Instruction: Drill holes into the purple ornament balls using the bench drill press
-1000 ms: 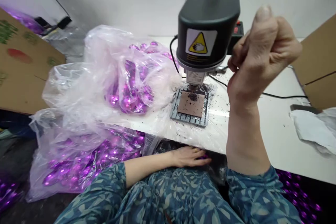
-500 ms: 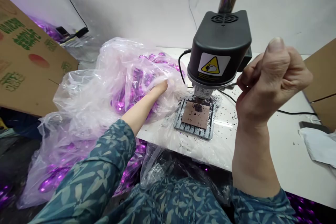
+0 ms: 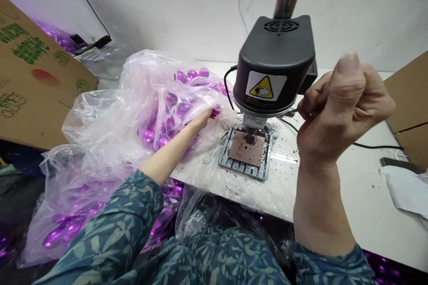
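Observation:
My right hand is closed in a fist around the lever on the side of a black bench drill press. Below its chuck, a square brown board with a small hole lies on the slotted metal base plate, scattered with dark shavings. My left hand reaches into a clear plastic bag of shiny purple balls. Its fingers curl at a bit of shiny purple, which looks like one of the balls; most of the fingertips are hidden.
A printed cardboard box stands at the left, another box at the right. A second bag of purple balls hangs below the table's left edge. A black cable and white packet lie on the white table.
My left hand has drawn back slightly toward the left, and purple now shows at its fingertips. My right hand stays on the lever. The view has shifted a little.

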